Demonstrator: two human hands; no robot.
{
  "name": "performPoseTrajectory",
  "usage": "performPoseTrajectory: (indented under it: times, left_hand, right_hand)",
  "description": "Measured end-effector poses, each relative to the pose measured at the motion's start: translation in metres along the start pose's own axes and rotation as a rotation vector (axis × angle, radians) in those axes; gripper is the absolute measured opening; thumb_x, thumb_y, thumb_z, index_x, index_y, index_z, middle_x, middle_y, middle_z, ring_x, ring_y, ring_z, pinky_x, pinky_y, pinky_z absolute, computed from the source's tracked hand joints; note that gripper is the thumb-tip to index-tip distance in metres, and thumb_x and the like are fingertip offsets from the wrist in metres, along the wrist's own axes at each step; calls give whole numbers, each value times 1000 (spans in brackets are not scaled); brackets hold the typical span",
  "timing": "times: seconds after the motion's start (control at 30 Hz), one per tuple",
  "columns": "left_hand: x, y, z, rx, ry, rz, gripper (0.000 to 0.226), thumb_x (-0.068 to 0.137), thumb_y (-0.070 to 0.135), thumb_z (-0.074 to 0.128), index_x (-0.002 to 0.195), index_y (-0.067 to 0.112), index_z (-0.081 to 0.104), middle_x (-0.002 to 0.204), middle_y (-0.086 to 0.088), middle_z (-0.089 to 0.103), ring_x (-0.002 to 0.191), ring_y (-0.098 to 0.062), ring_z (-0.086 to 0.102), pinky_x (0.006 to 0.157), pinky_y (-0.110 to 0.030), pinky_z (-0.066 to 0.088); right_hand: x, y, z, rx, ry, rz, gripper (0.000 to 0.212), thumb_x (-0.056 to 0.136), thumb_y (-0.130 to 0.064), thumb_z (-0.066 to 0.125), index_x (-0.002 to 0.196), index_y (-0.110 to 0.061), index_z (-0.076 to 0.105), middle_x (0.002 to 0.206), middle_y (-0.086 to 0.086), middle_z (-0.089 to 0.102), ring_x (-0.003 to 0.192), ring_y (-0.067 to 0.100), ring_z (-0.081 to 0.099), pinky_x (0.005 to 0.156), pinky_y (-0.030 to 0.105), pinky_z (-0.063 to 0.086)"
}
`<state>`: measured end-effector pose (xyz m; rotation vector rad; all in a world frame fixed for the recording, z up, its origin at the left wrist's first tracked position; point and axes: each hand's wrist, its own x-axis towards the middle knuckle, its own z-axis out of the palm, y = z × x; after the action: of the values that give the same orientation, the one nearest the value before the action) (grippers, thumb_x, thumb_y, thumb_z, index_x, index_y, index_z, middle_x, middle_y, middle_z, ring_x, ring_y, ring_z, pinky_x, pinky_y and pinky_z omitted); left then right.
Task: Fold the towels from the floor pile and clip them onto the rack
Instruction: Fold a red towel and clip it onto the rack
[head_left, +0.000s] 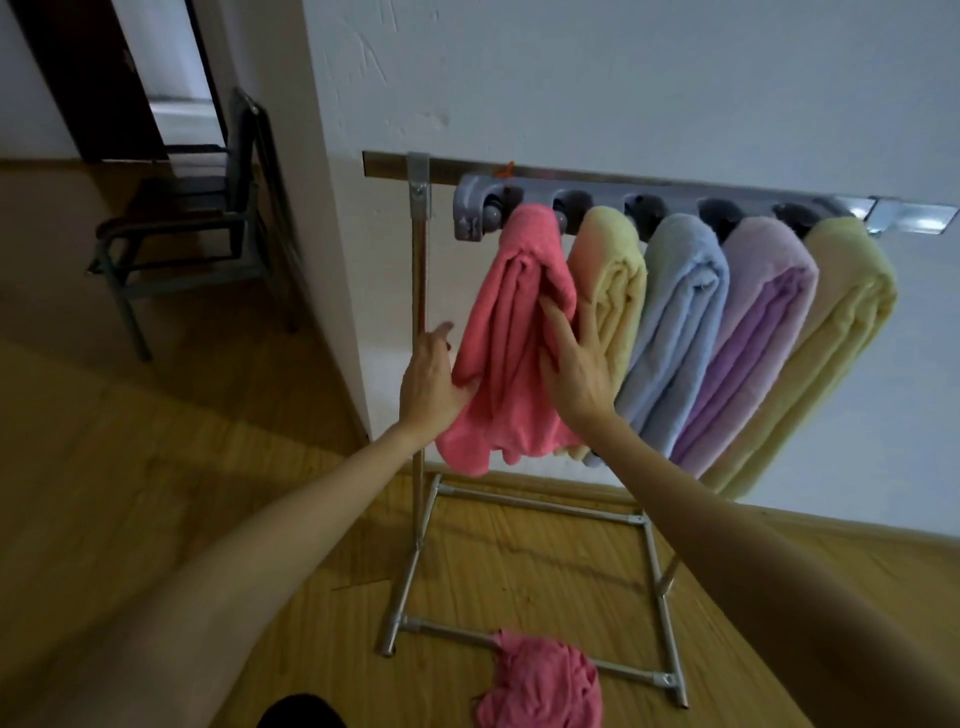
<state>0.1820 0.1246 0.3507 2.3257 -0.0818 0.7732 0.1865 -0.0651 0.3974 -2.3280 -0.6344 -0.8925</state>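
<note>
A folded coral-pink towel (506, 332) hangs from the leftmost clip of the grey clip strip (613, 200) on the metal rack (420, 291). My left hand (434, 382) touches the towel's left edge with straight fingers. My right hand (574, 364) lies flat against its right side, fingertips in a fold. To the right hang a yellow towel (610, 291), a blue towel (675, 332), a lilac towel (753, 338) and a pale yellow towel (826, 353). A crumpled pink towel (540, 686) lies on the floor by the rack's base.
The rack stands against a white wall (675, 78), its base frame (654, 587) spread on the wooden floor (156, 493). A dark metal chair (208, 218) sits at the left near a doorway. A dark shape at the bottom edge, perhaps my foot (301, 712).
</note>
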Motion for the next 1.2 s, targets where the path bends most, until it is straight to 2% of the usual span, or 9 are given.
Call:
performPoseTrajectory:
  times: [0.17, 0.3, 0.43, 0.53, 0.63, 0.73, 0.93, 1.07, 1.2]
  left_hand:
    - [2, -29, 12, 47, -333, -186, 18, 83, 23, 64, 88, 6, 64, 80, -7, 67, 70, -24, 66, 67, -42, 58]
    - [12, -42, 8, 13, -170, -244, 12, 86, 15, 61, 92, 5, 62, 82, -7, 66, 72, -24, 66, 59, -30, 52]
    - [26, -34, -3, -50, 15, -124, 13, 87, 14, 66, 91, 5, 58, 77, 1, 59, 64, -13, 58, 56, -18, 43]
    - [29, -31, -7, -23, 45, -19, 8, 88, 12, 63, 88, 5, 57, 74, 3, 57, 63, -14, 56, 56, -13, 39]
    - [25, -33, 2, 68, -110, 55, 15, 91, 16, 61, 98, 3, 60, 77, -4, 61, 63, -16, 57, 59, -22, 47]
    - [17, -29, 10, 68, -338, 63, 22, 88, 7, 58, 107, -3, 58, 89, -17, 64, 69, -22, 59, 68, -29, 51]
    - [4, -2, 21, -236, -520, -92, 61, 80, 20, 72, 133, 11, 41, 114, 0, 56, 102, -17, 57, 83, -24, 47]
    - [-2, 13, 33, -266, -426, -168, 72, 74, 50, 74, 130, 14, 47, 109, 0, 63, 92, -15, 60, 81, -28, 51]
    - [-3, 18, 44, -103, -231, -197, 59, 79, 52, 68, 116, 7, 56, 91, -3, 67, 77, -23, 65, 64, -28, 50]
  right_hand:
    - [-3, -1, 3, 98, 29, -11, 67, 96, -1, 40, 150, -31, 15, 153, 13, 22, 143, 28, 23, 116, 46, 26]
    - [-3, 0, 5, 99, 52, 15, 71, 94, 0, 39, 149, -32, 9, 152, 15, 27, 140, 31, 31, 108, 52, 37]
    - [-12, 8, 11, -46, -39, 30, 54, 93, -12, 28, 146, -23, 30, 148, 22, 34, 128, 42, 42, 104, 51, 41]
    - [-14, 9, 16, -147, -100, 76, 58, 86, -21, 18, 127, -8, 57, 131, 24, 51, 109, 45, 53, 92, 50, 49]
    - [-15, 11, 19, -186, -138, 54, 55, 83, -18, 21, 111, -4, 67, 121, 22, 58, 98, 45, 57, 84, 50, 53]
    - [-18, 8, 16, -192, -128, 64, 34, 85, -2, 42, 106, -2, 69, 120, 22, 60, 100, 46, 57, 83, 50, 53]
    - [-24, 16, 9, -146, -115, 47, 32, 81, 5, 53, 107, -5, 69, 117, 19, 62, 106, 45, 55, 85, 52, 52]
    - [-26, 19, 7, -123, -121, 33, 33, 82, 2, 52, 110, -6, 67, 114, 19, 62, 104, 43, 57, 83, 52, 52]
    - [-33, 20, 3, -88, -60, -1, 43, 80, 5, 49, 118, -8, 63, 118, 18, 58, 103, 39, 58, 83, 47, 53]
